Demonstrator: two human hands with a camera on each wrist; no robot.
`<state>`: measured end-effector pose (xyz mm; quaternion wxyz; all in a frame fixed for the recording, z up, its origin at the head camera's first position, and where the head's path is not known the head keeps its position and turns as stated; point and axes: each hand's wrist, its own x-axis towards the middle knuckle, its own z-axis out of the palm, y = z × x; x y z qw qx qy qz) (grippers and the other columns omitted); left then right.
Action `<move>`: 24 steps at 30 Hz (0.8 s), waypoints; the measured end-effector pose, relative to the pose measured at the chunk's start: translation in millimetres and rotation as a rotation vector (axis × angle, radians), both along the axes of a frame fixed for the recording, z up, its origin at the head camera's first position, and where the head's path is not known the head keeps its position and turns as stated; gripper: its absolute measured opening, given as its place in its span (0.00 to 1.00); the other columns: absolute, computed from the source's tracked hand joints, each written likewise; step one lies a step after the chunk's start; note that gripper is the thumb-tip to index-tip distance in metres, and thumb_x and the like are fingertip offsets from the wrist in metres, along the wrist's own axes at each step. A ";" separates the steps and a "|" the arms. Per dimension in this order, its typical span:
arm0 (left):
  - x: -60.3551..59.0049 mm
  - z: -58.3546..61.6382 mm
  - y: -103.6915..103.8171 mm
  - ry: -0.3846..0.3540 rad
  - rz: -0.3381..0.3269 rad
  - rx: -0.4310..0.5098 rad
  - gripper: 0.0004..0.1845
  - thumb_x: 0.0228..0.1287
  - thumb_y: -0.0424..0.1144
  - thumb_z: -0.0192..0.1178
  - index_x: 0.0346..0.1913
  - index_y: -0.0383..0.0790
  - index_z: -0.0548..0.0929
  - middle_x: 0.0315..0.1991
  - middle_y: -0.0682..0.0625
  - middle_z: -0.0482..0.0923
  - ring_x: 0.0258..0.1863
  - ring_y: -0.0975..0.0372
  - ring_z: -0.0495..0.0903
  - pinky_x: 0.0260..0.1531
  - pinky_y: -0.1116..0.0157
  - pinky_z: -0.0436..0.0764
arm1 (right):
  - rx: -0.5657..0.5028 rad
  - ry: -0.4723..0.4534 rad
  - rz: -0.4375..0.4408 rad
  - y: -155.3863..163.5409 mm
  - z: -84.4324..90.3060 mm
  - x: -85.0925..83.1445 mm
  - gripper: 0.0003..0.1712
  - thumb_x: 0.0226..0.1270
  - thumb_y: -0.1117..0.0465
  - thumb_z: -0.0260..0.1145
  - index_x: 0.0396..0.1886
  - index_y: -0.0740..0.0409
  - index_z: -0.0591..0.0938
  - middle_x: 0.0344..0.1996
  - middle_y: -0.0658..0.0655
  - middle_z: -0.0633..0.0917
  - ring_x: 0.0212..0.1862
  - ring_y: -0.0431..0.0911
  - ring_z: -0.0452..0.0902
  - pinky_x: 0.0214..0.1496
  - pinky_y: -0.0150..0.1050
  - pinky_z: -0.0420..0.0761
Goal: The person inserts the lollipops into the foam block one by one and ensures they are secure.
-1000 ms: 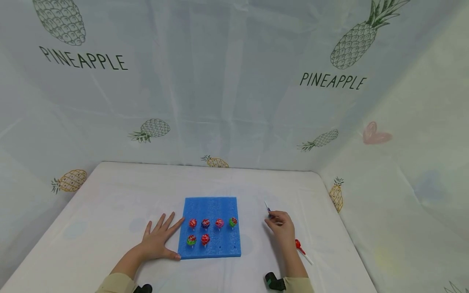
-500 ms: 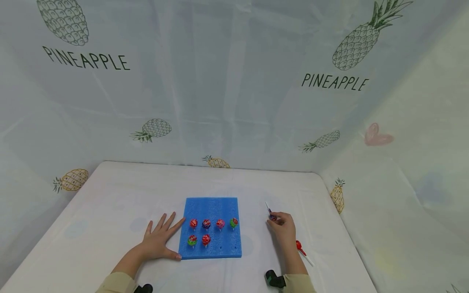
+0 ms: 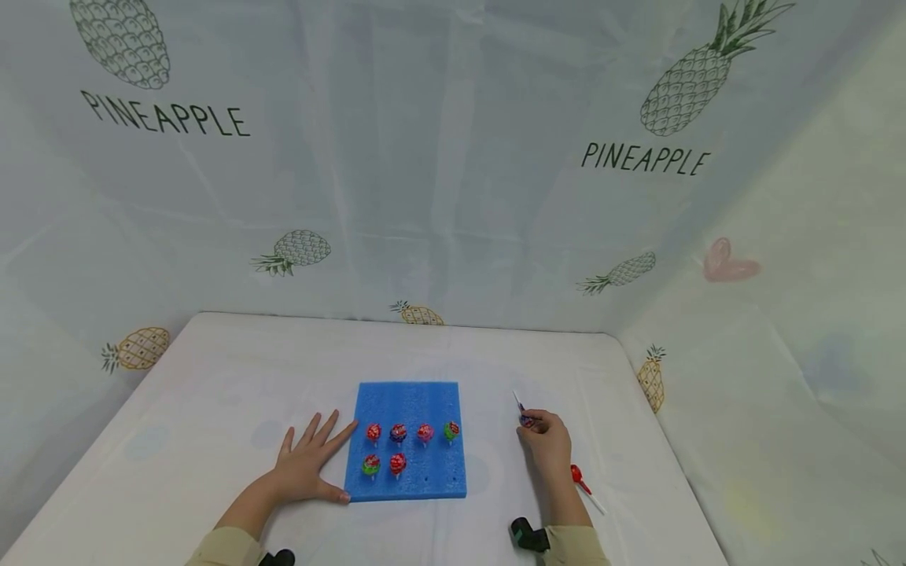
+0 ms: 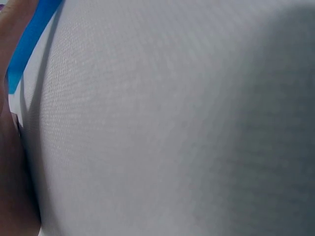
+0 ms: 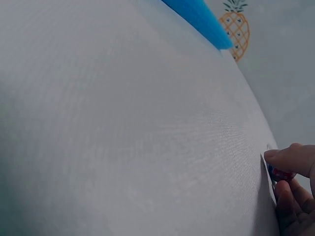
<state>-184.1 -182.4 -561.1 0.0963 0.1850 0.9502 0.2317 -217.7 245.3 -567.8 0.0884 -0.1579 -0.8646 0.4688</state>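
Observation:
A blue foam board [image 3: 406,401] lies on the white table, with several wrapped lollipops [image 3: 399,432] standing in it in two rows. My left hand [image 3: 308,465] rests flat and spread on the table, its fingertips touching the board's left edge [image 4: 29,39]. To the right of the board my right hand [image 3: 546,440] pinches a purple-wrapped lollipop [image 3: 524,419] just above the cloth, its white stick pointing away from me; the right wrist view shows fingers [image 5: 290,160] curled round its head [image 5: 280,173]. A red lollipop [image 3: 576,474] lies on the table beside my right wrist.
The white cloth table [image 3: 212,377] is enclosed by pineapple-print curtains at the back [image 3: 453,173] and right [image 3: 793,330]. Empty holes show in the board's near right part [image 3: 439,476]. Black wrist-camera mounts [image 3: 529,536] sit at both sleeves.
My right hand shifted slightly toward me and the left with the lollipop still pinched. The left hand and the board have not moved.

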 end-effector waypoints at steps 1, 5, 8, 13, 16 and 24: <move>0.0 -1.6 -0.4 0.007 -0.003 0.010 0.63 0.32 0.73 0.71 0.75 0.52 0.60 0.75 0.34 0.47 0.72 0.33 0.37 0.60 0.30 0.27 | -0.002 -0.005 -0.004 0.0 0.0 -0.3 0.14 0.55 0.69 0.74 0.43 0.59 0.86 0.33 0.57 0.78 0.33 0.48 0.72 0.31 0.37 0.71; -0.6 -11.6 -2.9 0.039 -0.007 0.029 0.63 0.32 0.76 0.68 0.76 0.64 0.55 0.75 0.34 0.48 0.72 0.34 0.38 0.60 0.31 0.24 | -0.012 -0.020 -0.018 -0.7 0.5 -1.3 0.14 0.55 0.70 0.74 0.43 0.59 0.85 0.34 0.57 0.78 0.34 0.49 0.72 0.32 0.38 0.71; -0.7 -13.7 -3.5 0.043 -0.003 0.030 0.63 0.31 0.76 0.67 0.76 0.65 0.54 0.75 0.35 0.48 0.72 0.34 0.37 0.60 0.32 0.23 | -0.015 -0.017 -0.019 -0.8 0.9 -1.3 0.14 0.55 0.70 0.73 0.42 0.60 0.85 0.34 0.57 0.78 0.35 0.49 0.72 0.33 0.38 0.72; 0.4 -4.7 -1.3 0.016 -0.003 0.046 0.63 0.31 0.73 0.71 0.75 0.53 0.59 0.75 0.34 0.47 0.72 0.33 0.37 0.59 0.31 0.25 | -0.015 0.002 -0.009 -0.1 1.6 -0.4 0.12 0.55 0.70 0.73 0.41 0.60 0.85 0.31 0.56 0.79 0.33 0.48 0.72 0.32 0.38 0.71; 0.1 -5.1 -1.4 0.010 -0.002 0.026 0.63 0.32 0.74 0.70 0.76 0.54 0.58 0.76 0.35 0.46 0.72 0.34 0.36 0.59 0.31 0.25 | -0.052 0.016 -0.001 -1.4 4.4 -0.6 0.11 0.56 0.70 0.72 0.41 0.60 0.85 0.33 0.57 0.81 0.34 0.48 0.73 0.32 0.37 0.72; -2.4 -20.1 -4.9 0.050 0.008 0.016 0.64 0.30 0.77 0.67 0.76 0.68 0.52 0.76 0.37 0.46 0.73 0.36 0.36 0.60 0.33 0.22 | -0.164 0.097 0.057 -12.0 11.7 7.7 0.11 0.57 0.73 0.71 0.41 0.63 0.85 0.38 0.59 0.85 0.38 0.45 0.81 0.34 0.29 0.77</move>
